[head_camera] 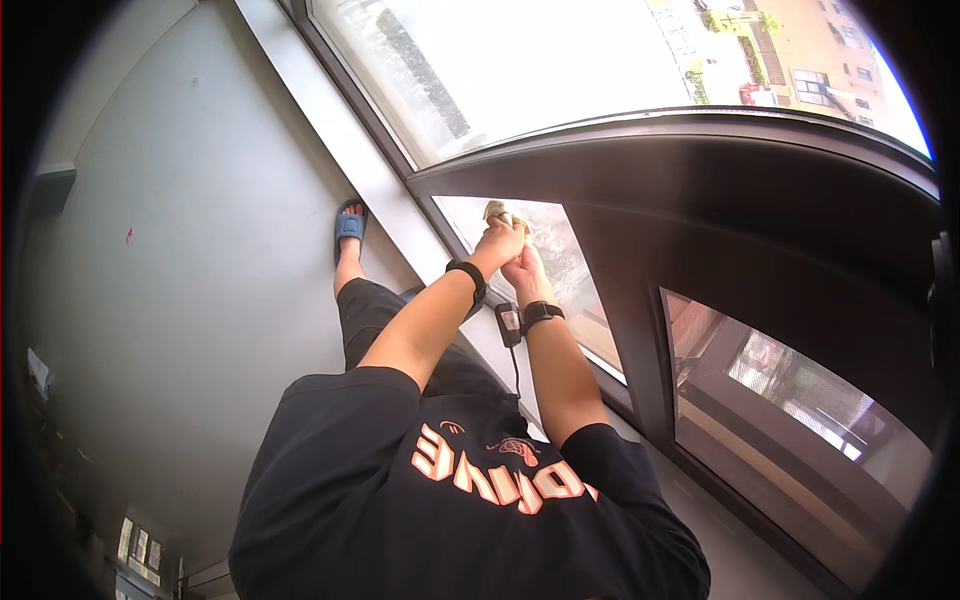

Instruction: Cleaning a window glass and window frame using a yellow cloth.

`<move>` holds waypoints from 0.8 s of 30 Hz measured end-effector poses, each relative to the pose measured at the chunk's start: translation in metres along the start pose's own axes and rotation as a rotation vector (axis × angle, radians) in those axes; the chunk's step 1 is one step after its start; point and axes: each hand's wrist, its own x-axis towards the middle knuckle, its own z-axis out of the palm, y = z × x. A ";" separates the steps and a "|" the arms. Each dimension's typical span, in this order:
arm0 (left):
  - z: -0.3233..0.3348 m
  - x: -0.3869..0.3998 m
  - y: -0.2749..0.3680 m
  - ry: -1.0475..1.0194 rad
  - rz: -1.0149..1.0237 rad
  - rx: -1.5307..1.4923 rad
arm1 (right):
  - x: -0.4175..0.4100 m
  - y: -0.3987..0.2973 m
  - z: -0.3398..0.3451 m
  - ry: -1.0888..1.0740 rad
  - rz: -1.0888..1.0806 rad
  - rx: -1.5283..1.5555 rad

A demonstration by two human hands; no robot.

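Note:
In front of a lower window pane (571, 274), my two hands are together around a crumpled yellowish cloth (495, 208). My left hand (501, 244) grips it from the near side, its fingers bent over the folds. Close against it, my right hand (527, 271) is partly covered by the left, and its fingertips reach the cloth's lower edge. Black bands circle both wrists. Beside the right wristband (541, 313) is a small black box (508, 324) with a label and a cable running down from it. Whether the cloth touches the glass I cannot tell.
Dark window frame bars (615, 300) surround the panes, with a wide bar curving away to the right. A pale sill (337, 142) runs along the window's foot. My foot in a blue slipper (350, 225) stands on the grey floor (202, 285). A screened pane (795, 397) is at the right.

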 end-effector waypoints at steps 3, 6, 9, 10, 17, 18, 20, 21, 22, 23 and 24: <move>0.004 -0.017 0.005 -0.013 0.077 0.044 | -0.012 -0.007 -0.013 -0.012 -0.010 -0.003; 0.008 -0.051 0.011 -0.004 0.208 0.148 | -0.043 -0.024 -0.029 -0.097 -0.019 0.047; 0.021 -0.083 0.011 0.023 0.333 0.175 | -0.093 -0.018 -0.016 -0.107 -0.105 0.067; 0.026 -0.101 0.017 0.057 0.379 0.167 | -0.106 -0.023 -0.020 -0.131 -0.138 0.078; 0.051 -0.181 0.044 0.291 0.810 0.007 | -0.150 -0.045 -0.046 -0.557 -0.402 -0.024; 0.055 -0.184 0.042 0.362 0.937 -0.024 | -0.156 -0.045 -0.043 -0.561 -0.408 -0.041; 0.063 -0.190 0.043 0.467 1.115 -0.043 | -0.160 -0.048 -0.046 -0.563 -0.415 -0.037; 0.068 -0.192 0.045 0.466 1.114 -0.028 | -0.160 -0.051 -0.048 -0.567 -0.414 -0.072; 0.074 -0.194 0.046 0.508 1.138 -0.074 | -0.159 -0.052 -0.050 -0.569 -0.411 -0.110; 0.076 -0.194 0.045 0.549 1.161 -0.122 | -0.158 -0.052 -0.053 -0.569 -0.406 -0.101; 0.076 -0.192 0.045 0.548 1.157 -0.116 | -0.156 -0.053 -0.056 -0.607 -0.420 -0.130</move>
